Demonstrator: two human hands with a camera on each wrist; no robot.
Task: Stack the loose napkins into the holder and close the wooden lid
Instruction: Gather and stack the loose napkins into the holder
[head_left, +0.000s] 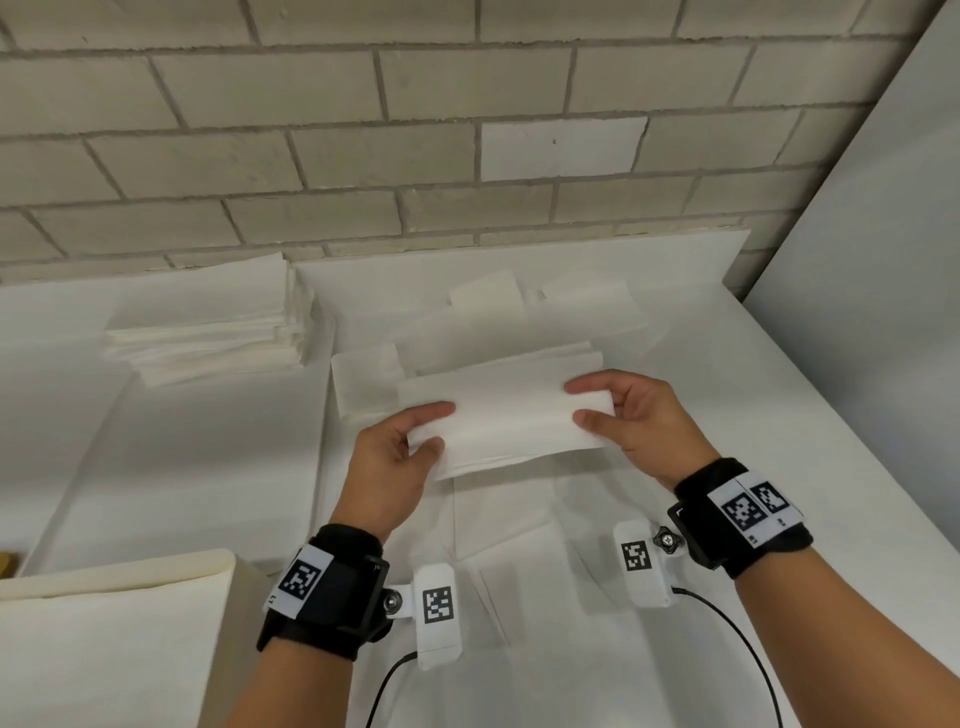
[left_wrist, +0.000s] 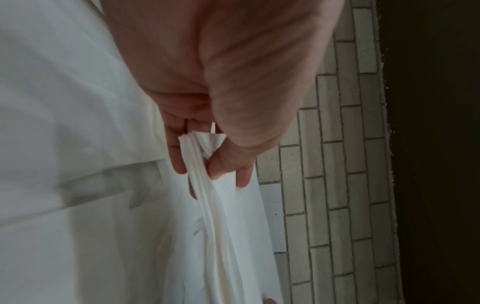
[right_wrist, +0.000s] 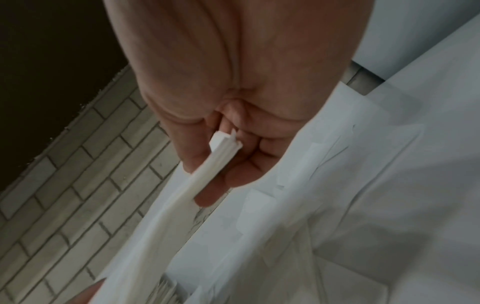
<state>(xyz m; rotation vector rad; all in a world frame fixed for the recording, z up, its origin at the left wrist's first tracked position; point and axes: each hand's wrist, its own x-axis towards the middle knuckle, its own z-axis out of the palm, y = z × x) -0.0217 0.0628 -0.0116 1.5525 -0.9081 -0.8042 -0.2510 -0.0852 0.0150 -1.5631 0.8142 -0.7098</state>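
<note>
Both hands are holding one small bundle of napkins (head_left: 506, 423) in the air, above the white bench (head_left: 171, 467). The left hand (head_left: 387, 457) is pinching the left end of the bundle, with the thumb lying on top and the other fingers going under it. In the left wrist view the folded edges (left_wrist: 205, 185) of several napkins are showing between the thumb and the fingers of this hand (left_wrist: 207, 115). The right hand (head_left: 636, 421) is gripping the right end in the same way, thumb on top and fingers curled around the short edge. The right wrist view is showing the thin layered end of the bundle (right_wrist: 218, 156) lying across the fingers of this hand (right_wrist: 233, 131).

Under and behind the bundle, many loose napkins (head_left: 493, 322) are lying flat on the bench, overlapping one another in no order. More loose sheets (head_left: 498, 525) are lying nearer to the person, between the two wrists. A tall stack of napkins (head_left: 208, 332) is standing at the back left of the bench, touching the brick wall (head_left: 415, 130). A cream-coloured folded cloth (head_left: 114, 639) is filling the near left corner of the head view. I cannot make out the holder or its wooden lid in any view.
</note>
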